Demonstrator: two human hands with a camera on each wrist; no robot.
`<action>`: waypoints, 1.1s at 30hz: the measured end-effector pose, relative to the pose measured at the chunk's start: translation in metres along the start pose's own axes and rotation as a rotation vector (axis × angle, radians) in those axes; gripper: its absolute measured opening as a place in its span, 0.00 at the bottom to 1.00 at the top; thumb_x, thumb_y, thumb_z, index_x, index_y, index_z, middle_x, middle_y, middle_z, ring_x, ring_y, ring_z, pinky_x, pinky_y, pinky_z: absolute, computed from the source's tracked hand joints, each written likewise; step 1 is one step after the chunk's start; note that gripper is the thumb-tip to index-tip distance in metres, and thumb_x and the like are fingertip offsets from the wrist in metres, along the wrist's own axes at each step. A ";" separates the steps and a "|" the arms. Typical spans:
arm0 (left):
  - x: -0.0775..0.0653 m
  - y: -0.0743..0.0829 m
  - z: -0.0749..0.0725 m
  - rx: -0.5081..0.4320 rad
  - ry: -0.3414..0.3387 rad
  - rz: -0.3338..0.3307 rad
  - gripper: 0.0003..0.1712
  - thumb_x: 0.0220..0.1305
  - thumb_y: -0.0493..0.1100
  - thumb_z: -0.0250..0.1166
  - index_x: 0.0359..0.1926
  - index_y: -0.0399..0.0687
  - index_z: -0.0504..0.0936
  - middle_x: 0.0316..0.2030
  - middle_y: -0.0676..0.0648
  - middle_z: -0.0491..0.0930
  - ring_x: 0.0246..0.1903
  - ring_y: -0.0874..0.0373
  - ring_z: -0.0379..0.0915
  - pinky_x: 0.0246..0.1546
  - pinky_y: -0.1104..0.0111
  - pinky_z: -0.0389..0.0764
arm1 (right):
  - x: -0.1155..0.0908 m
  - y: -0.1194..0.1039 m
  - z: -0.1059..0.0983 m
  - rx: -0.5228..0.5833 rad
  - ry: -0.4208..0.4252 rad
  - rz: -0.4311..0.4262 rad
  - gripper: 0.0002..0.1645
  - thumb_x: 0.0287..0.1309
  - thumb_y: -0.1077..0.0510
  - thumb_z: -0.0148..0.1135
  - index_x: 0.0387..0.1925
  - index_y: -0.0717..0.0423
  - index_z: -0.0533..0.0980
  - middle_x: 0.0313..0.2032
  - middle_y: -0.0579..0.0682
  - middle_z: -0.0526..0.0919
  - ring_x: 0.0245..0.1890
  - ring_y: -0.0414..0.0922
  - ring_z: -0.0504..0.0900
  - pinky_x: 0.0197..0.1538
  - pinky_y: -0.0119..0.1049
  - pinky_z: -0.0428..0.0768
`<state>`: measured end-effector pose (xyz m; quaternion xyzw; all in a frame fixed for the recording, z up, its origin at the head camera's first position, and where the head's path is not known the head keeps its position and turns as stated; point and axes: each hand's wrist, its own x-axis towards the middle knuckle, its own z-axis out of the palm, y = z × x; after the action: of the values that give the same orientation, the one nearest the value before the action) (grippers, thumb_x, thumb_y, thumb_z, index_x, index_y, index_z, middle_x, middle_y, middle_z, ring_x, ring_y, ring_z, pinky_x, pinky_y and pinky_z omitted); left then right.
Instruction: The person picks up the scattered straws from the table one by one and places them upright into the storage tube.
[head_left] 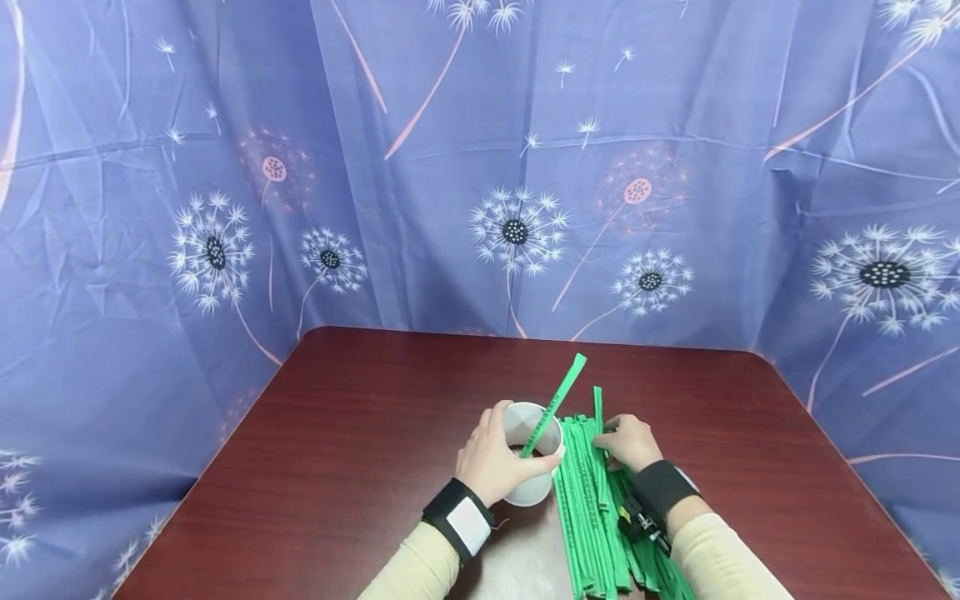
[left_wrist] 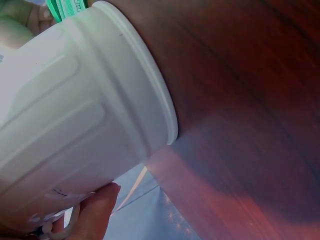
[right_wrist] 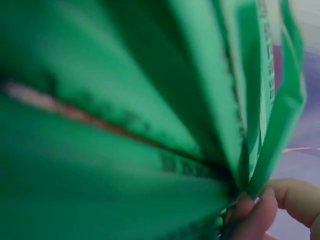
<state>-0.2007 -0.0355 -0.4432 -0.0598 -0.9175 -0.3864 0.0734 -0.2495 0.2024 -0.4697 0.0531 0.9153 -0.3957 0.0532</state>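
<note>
One white ridged cup (head_left: 528,493), gripped by the left hand (head_left: 495,462), contains one slim green packet (head_left: 562,392); beside it, the right hand (head_left: 636,443) pinches another strip (right_wrist: 275,145) at a flat-stripped pile (head_left: 588,517) (too many to count).

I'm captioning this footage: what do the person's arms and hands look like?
The sleeves are pale cream, the left hand and right hand bare. The left black band shows a white rectangular patch; the right black band carries a small dark device.
</note>
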 end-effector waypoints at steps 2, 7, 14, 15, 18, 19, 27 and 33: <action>0.000 0.000 0.000 0.001 0.001 0.000 0.56 0.39 0.77 0.70 0.66 0.59 0.66 0.52 0.50 0.77 0.43 0.54 0.78 0.36 0.56 0.76 | 0.001 -0.001 0.000 -0.008 -0.004 -0.009 0.30 0.57 0.62 0.62 0.57 0.79 0.70 0.40 0.70 0.82 0.14 0.43 0.77 0.24 0.39 0.81; -0.001 0.000 0.001 0.001 0.001 -0.002 0.56 0.38 0.78 0.70 0.66 0.59 0.66 0.52 0.50 0.77 0.43 0.54 0.78 0.36 0.56 0.76 | -0.001 -0.006 -0.004 -0.017 -0.031 0.006 0.31 0.60 0.63 0.61 0.60 0.80 0.66 0.33 0.64 0.82 0.15 0.44 0.78 0.26 0.39 0.82; -0.001 -0.001 0.001 -0.006 0.000 -0.009 0.57 0.38 0.78 0.71 0.66 0.59 0.66 0.53 0.49 0.77 0.44 0.54 0.78 0.36 0.55 0.75 | -0.010 -0.023 -0.024 0.174 -0.046 0.015 0.33 0.65 0.65 0.57 0.67 0.74 0.59 0.37 0.66 0.80 0.20 0.46 0.78 0.32 0.45 0.84; -0.001 -0.001 0.001 -0.005 0.000 -0.009 0.57 0.38 0.78 0.71 0.66 0.59 0.66 0.53 0.49 0.77 0.44 0.54 0.78 0.36 0.55 0.75 | -0.012 -0.028 -0.028 0.216 -0.043 0.001 0.34 0.66 0.65 0.56 0.68 0.73 0.58 0.40 0.67 0.79 0.21 0.46 0.78 0.34 0.46 0.84; 0.000 -0.001 0.000 -0.002 0.003 -0.008 0.57 0.38 0.78 0.71 0.66 0.58 0.66 0.52 0.50 0.77 0.44 0.54 0.78 0.36 0.55 0.76 | -0.019 -0.044 -0.040 0.357 -0.028 -0.060 0.31 0.69 0.64 0.53 0.69 0.70 0.56 0.44 0.67 0.80 0.25 0.45 0.81 0.38 0.46 0.86; 0.000 -0.001 0.000 -0.001 0.003 -0.008 0.57 0.38 0.78 0.71 0.66 0.58 0.66 0.52 0.50 0.77 0.44 0.54 0.78 0.35 0.55 0.76 | -0.021 -0.049 -0.044 0.401 -0.025 -0.089 0.29 0.70 0.64 0.52 0.68 0.69 0.57 0.42 0.65 0.81 0.27 0.47 0.82 0.39 0.46 0.86; 0.001 0.000 0.000 0.004 -0.001 -0.003 0.57 0.38 0.78 0.70 0.67 0.58 0.66 0.52 0.50 0.77 0.44 0.54 0.78 0.37 0.55 0.76 | -0.043 -0.085 -0.060 0.659 0.061 -0.300 0.19 0.73 0.52 0.52 0.55 0.61 0.66 0.34 0.42 0.82 0.34 0.38 0.88 0.41 0.38 0.86; 0.001 0.000 0.000 -0.001 -0.004 -0.004 0.57 0.38 0.77 0.71 0.67 0.58 0.66 0.52 0.50 0.76 0.44 0.53 0.78 0.37 0.55 0.76 | -0.057 -0.105 -0.060 0.595 0.229 -0.351 0.23 0.70 0.46 0.56 0.53 0.61 0.73 0.39 0.42 0.77 0.29 0.38 0.86 0.44 0.39 0.85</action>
<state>-0.2014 -0.0352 -0.4432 -0.0587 -0.9176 -0.3867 0.0708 -0.2112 0.1717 -0.3458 -0.0475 0.7553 -0.6393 -0.1362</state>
